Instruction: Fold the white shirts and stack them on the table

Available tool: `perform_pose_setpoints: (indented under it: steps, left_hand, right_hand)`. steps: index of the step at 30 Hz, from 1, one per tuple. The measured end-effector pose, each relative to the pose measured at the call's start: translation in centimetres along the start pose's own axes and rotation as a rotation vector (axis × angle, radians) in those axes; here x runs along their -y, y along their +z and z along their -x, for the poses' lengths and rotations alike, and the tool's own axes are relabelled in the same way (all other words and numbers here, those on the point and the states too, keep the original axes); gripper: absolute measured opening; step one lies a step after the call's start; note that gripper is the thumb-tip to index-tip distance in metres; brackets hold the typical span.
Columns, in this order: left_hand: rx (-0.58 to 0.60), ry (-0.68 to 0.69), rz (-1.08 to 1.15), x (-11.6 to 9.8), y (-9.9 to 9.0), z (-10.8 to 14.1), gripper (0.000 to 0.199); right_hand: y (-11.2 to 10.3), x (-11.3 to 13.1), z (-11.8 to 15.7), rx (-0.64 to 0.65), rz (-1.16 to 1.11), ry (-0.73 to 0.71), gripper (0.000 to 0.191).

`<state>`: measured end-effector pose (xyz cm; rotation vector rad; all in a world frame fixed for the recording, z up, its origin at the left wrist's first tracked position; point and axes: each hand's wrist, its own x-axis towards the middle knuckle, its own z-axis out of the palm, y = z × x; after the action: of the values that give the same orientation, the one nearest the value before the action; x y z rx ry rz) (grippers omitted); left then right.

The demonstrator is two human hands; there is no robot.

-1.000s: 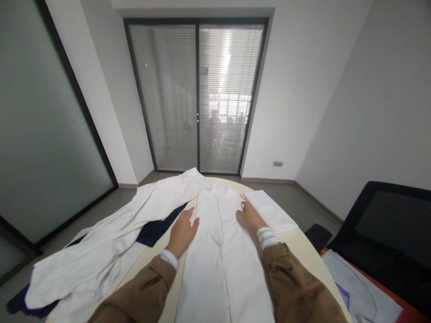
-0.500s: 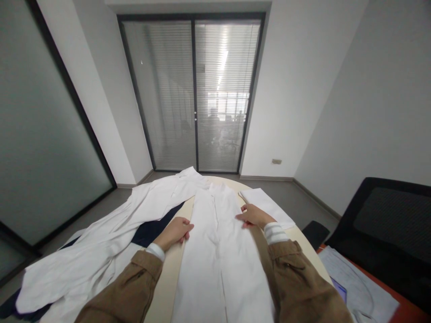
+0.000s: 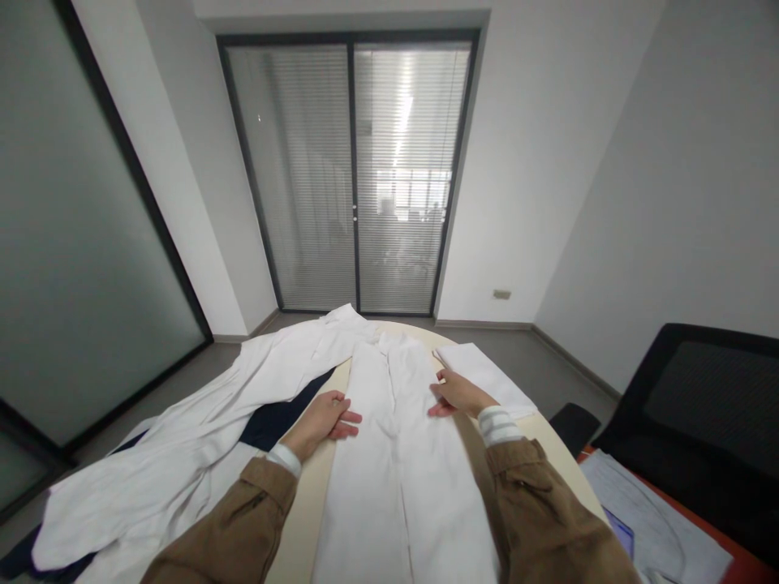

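handling the white garment is likely light work: the cloth looks soft, limp and prone to creasing, not fragile. it lies lengthwise at the middle of the table, running near to far. grasp at both long edges, keeping tension even. the left hand is part-open, fingers over the left edge; the right hand is part-open at the right edge. neither visibly grips cloth.
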<state>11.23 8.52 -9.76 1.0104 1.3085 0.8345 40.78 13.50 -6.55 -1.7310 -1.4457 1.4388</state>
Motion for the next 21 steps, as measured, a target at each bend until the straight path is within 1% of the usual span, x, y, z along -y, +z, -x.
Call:
perform_pose_setpoints:
  steps: [5,8,11,15,18,21]
  left_hand:
    - [0.004,-0.089,0.088,-0.6,0.3,1.0,0.024]
    - [0.0,-0.11,0.147,-0.7,0.3,1.1,0.032]
    - [-0.007,-0.096,0.182,-0.5,0.2,0.9,0.04]
    - [-0.027,-0.058,0.205,-0.2,0.3,0.6,0.033]
    - [-0.002,-0.031,0.23,-0.1,0.2,0.3,0.026]
    - [0.047,0.0,0.267,0.1,0.1,0.0,0.024]
  right_hand:
    - [-0.2,-0.7,-0.7,0.012,-0.02,-0.005,0.038]
    - [-0.4,-1.1,-1.0,0.002,-0.036,-0.005,0.038]
    - [-0.5,-1.5,-1.3,-0.018,0.021,0.007,0.031]
    - [-0.5,-1.6,-1.6,-0.021,0.09,0.037,0.015]
    - [-0.2,-1.5,-1.7,-0.029,0.045,0.035,0.015]
    - [0.3,-1.0,-1.6,-0.058,-0.08,0.0,0.02]
